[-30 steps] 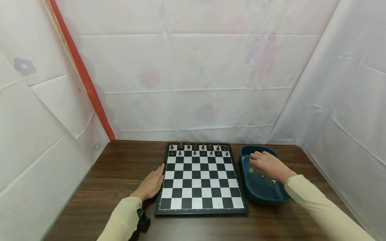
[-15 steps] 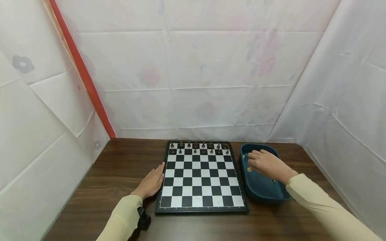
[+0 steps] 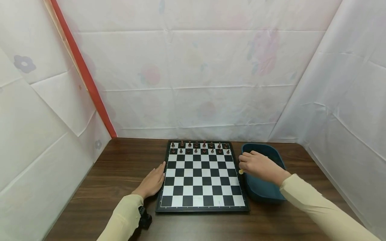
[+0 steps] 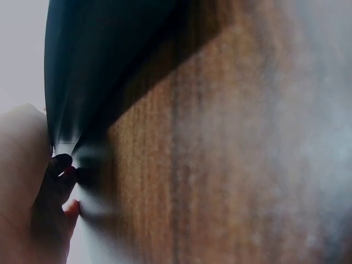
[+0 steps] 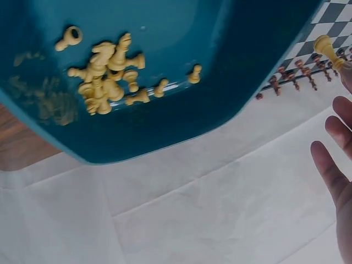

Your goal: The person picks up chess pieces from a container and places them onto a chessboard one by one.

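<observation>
In the head view a black-and-white chessboard (image 3: 197,181) lies on the table. Two rows of brown chess pieces (image 3: 196,145) stand along its far side. My left hand (image 3: 151,181) rests flat against the board's left edge, fingers extended. Between thumb and fingertips of my right hand (image 3: 260,167) is a cream-yellow chess piece (image 5: 327,48), above the gap between board and bin. The blue plastic bin (image 3: 263,191) sits right of the board, partly covered by that hand. Inside it, seen in the right wrist view, several yellow chess pieces (image 5: 103,71) lie in a heap.
A dark wood-grain table (image 3: 129,160) carries everything. White patterned sheeting (image 3: 193,80) rises behind and on both sides, with a red strip (image 3: 87,77) in the left corner. The bin's wall stands close to the board's right edge.
My right hand has moved left from over the bin's inside toward the board, carrying the yellow chess piece. The left hand keeps its place at the board's edge.
</observation>
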{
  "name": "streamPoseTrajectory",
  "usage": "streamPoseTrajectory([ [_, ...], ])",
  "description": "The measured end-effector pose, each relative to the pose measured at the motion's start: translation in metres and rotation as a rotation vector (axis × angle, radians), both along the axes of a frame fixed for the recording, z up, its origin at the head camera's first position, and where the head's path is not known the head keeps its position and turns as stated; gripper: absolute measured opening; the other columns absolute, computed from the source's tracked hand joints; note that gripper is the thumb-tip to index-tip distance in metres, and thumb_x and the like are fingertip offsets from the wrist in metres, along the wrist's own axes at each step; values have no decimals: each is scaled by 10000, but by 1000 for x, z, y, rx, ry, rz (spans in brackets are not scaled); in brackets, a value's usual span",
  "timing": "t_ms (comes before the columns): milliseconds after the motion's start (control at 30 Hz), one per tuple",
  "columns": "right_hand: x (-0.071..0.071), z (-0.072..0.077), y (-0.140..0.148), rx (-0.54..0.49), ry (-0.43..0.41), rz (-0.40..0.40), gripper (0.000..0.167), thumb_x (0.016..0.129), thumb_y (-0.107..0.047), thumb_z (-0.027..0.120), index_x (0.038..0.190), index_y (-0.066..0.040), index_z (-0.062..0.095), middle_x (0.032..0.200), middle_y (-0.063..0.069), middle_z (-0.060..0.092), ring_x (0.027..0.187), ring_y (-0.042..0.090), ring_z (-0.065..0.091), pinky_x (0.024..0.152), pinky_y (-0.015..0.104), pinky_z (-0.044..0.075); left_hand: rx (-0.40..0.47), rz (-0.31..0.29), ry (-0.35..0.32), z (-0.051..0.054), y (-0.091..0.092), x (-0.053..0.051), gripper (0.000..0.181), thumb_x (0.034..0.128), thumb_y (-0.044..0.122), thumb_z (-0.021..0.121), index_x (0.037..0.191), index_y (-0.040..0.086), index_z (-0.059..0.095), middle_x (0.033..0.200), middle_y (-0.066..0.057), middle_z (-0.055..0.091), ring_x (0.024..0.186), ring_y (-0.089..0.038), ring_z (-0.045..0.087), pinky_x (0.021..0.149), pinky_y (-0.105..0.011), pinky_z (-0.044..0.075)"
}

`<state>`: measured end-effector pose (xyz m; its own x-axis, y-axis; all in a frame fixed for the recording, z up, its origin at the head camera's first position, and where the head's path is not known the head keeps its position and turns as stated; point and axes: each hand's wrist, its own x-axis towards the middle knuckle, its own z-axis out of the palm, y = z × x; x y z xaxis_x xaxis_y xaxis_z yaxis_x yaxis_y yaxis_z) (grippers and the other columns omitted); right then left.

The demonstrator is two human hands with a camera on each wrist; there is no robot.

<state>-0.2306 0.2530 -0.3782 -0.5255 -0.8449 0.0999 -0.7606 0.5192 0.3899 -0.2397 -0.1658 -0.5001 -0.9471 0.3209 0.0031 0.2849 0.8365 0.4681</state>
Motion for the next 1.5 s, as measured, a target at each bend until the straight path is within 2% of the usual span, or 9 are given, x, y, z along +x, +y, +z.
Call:
streamPoseTrajectory([
  [267, 0, 3, -19, 44, 5, -1, 112, 794, -225, 790, 864, -202, 707, 865, -51, 595, 777, 120, 508, 645, 249, 457, 11, 6, 6, 2, 2, 1, 532, 1033, 163, 326, 1488, -66, 173, 1527, -215, 238, 1404, -346, 225, 1144, -490, 154],
  [433, -2, 1, -37, 74, 4, 25, 77, 816, -238, 768, 863, -204, 716, 863, -50, 610, 775, 116, 522, 646, 241, 468, 16, 5, 11, 3, 3, 1, 530, 1031, 151, 330, 1486, -70, 172, 1523, -222, 242, 1403, -352, 225, 1144, -493, 153],
  [633, 0, -4, -58, 104, -43, 58, 68, 845, -243, 740, 904, -209, 729, 923, -57, 631, 822, 111, 534, 699, 244, 487, 22, 11, 5, 4, 4, 2, 529, 1030, 151, 326, 1487, -68, 174, 1520, -230, 245, 1400, -362, 226, 1141, -503, 154],
  [767, 4, -9, -73, 123, -51, 102, 74, 858, -245, 727, 923, -210, 724, 951, -65, 627, 835, 103, 523, 719, 248, 484, 24, 10, 14, 3, 4, 2, 529, 1030, 151, 323, 1488, -65, 174, 1519, -227, 252, 1399, -361, 230, 1140, -504, 158],
  [1000, 14, -17, -98, 131, -14, 190, 122, 833, -255, 753, 946, -218, 725, 952, -82, 621, 835, 83, 517, 750, 231, 482, 25, 13, 22, 3, 3, 4, 528, 1029, 148, 332, 1485, -71, 181, 1514, -231, 262, 1396, -364, 238, 1138, -508, 159],
  [1300, 25, -22, -121, 77, 16, 298, 126, 817, -297, 763, 906, -219, 720, 912, -102, 596, 823, 62, 487, 704, 200, 443, 9, 18, 28, 0, 3, 3, 526, 1030, 157, 325, 1486, -67, 189, 1510, -234, 271, 1395, -355, 246, 1141, -501, 157],
  [1500, 26, -28, -130, 55, 0, 327, 124, 832, -339, 742, 878, -227, 715, 864, -110, 562, 782, 62, 448, 701, 193, 433, 16, 19, 36, -2, 2, 3, 525, 1030, 155, 331, 1487, -63, 190, 1508, -231, 276, 1394, -355, 249, 1141, -499, 157],
])
